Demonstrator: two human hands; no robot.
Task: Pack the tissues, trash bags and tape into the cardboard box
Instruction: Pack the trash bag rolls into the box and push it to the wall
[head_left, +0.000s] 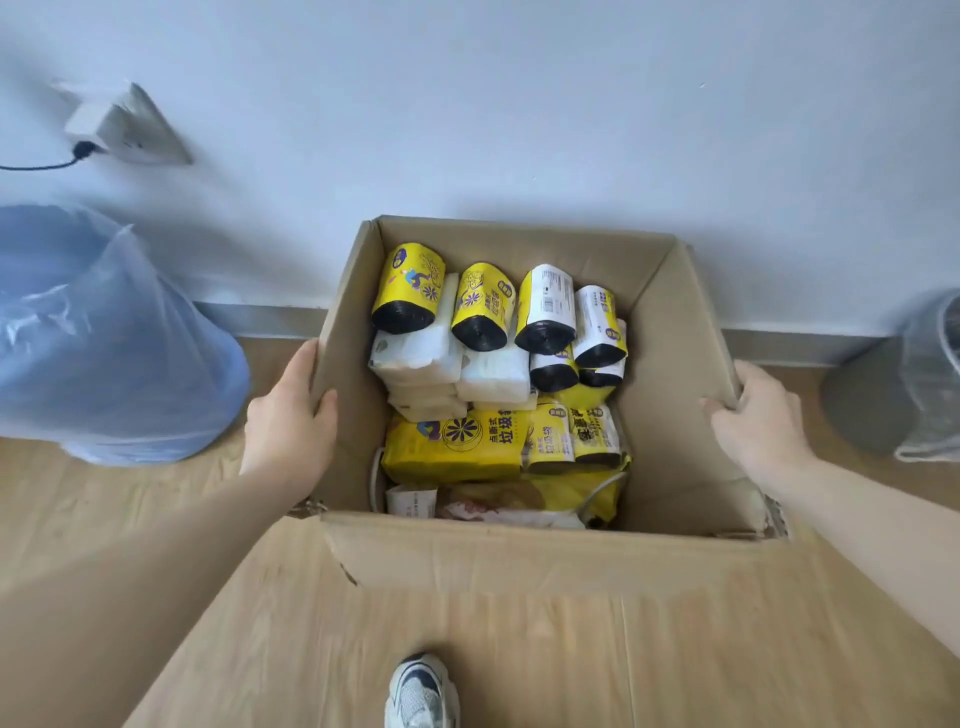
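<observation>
An open cardboard box (670, 395) stands on the wooden floor against the wall. Inside lie several black trash bag rolls (410, 288) in yellow and white wrappers, white tissue packs (415, 358) under them, and yellow trash bag packets (457, 441) nearer me. No tape shows plainly. My left hand (291, 415) grips the top edge of the box's left flap, thumb inside. My right hand (753, 415) grips the right flap's edge the same way. The near flap (519, 623) lies folded out towards me.
A large blue water jug in clear plastic (104, 338) stands at the left by the wall. A grey bin with a liner (904, 384) is at the right. A wall socket with a plug (119, 124) sits upper left. My shoe (421, 691) is below the near flap.
</observation>
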